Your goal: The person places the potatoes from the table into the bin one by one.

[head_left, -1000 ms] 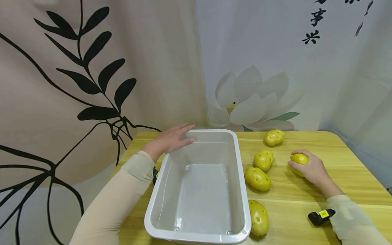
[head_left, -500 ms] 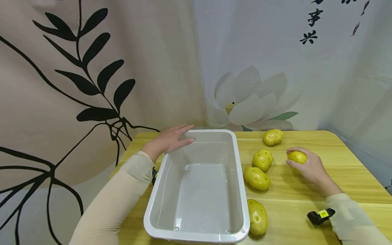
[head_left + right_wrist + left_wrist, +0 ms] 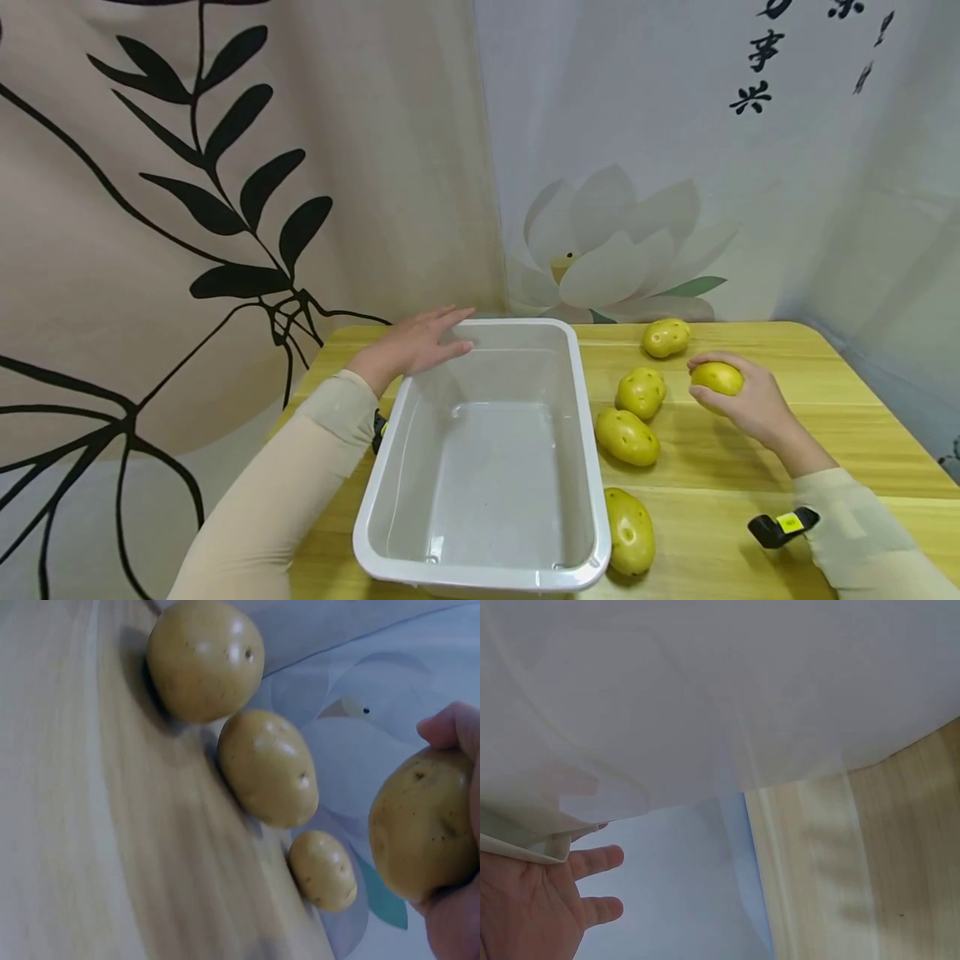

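Observation:
My right hand (image 3: 757, 406) grips a yellow potato (image 3: 717, 378), fingers on its far side and thumb on its near side. In the right wrist view this potato (image 3: 424, 825) shows at the right edge, off the tabletop. My left hand (image 3: 417, 343) rests on the far left corner of a white plastic tub (image 3: 363, 533), its fingers straight. From the left wrist view, the hand (image 3: 536, 907) lies against the rim with fingertips extending past it. Between tub and right hand lie two potatoes close together, the farther potato (image 3: 641, 393) and the nearer potato (image 3: 627, 437).
Another potato (image 3: 667, 338) sits near the table's far edge. A larger potato (image 3: 630, 532) lies against the tub's near right side. The wooden table (image 3: 847, 408) ends at a printed curtain (image 3: 405, 167). A black wrist device (image 3: 783, 527) is on the right sleeve.
My right hand has raised its potato from the table and moved it slightly left, toward the other potatoes. The left hand and tub have stayed in place.

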{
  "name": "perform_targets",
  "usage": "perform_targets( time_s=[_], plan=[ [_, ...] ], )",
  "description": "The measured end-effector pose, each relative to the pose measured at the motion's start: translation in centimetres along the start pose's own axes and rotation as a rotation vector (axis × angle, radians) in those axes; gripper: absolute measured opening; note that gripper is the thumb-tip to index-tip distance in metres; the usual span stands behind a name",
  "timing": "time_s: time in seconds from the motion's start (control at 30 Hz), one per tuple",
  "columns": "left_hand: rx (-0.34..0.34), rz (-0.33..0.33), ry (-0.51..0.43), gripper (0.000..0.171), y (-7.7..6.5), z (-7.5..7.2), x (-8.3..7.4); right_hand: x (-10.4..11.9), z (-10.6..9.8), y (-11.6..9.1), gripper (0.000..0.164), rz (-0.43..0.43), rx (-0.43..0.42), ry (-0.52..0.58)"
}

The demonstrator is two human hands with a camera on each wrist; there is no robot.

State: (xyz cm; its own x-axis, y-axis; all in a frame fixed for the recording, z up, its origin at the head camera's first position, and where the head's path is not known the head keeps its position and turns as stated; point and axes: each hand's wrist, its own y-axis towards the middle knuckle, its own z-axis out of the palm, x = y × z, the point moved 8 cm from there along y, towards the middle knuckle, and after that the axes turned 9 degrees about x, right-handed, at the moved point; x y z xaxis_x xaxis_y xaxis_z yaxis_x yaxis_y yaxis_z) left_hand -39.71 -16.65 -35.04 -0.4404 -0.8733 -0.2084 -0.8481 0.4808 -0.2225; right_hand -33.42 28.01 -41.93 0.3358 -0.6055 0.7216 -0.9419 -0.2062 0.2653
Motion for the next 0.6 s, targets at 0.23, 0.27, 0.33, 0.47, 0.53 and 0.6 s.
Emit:
perform_targets(
  time_s=[0.23, 0.27, 0.33, 0.47, 0.53, 0.6],
  plan=[
    [0.004, -0.005, 0.003, 0.067, 0.0, 0.1, 0.2, 2.4, 0.1, 0.3, 0.034, -0.058, 0.026, 0.033],
    [0.004, -0.003, 0.003, 0.067, 0.0, 0.2, 0.2, 2.8, 0.1, 0.3, 0.034, -0.063, 0.031, 0.044],
    [0.004, 0.000, 0.000, 0.068, 0.1, 0.2, 0.2, 3.6, 0.1, 0.4, 0.033, -0.078, 0.042, 0.070],
    [-0.006, 0.013, -0.006, 0.069, 0.1, 0.2, 0.2, 5.3, 0.2, 0.5, 0.032, -0.133, 0.073, 0.145],
    [-0.008, 0.015, -0.003, 0.069, 0.1, 0.1, 0.2, 6.2, 0.3, 0.5, 0.030, -0.166, 0.097, 0.207],
    [-0.006, 0.017, 0.000, 0.069, 0.2, 0.1, 0.2, 6.9, 0.4, 0.4, 0.029, -0.197, 0.124, 0.279]
  ],
)
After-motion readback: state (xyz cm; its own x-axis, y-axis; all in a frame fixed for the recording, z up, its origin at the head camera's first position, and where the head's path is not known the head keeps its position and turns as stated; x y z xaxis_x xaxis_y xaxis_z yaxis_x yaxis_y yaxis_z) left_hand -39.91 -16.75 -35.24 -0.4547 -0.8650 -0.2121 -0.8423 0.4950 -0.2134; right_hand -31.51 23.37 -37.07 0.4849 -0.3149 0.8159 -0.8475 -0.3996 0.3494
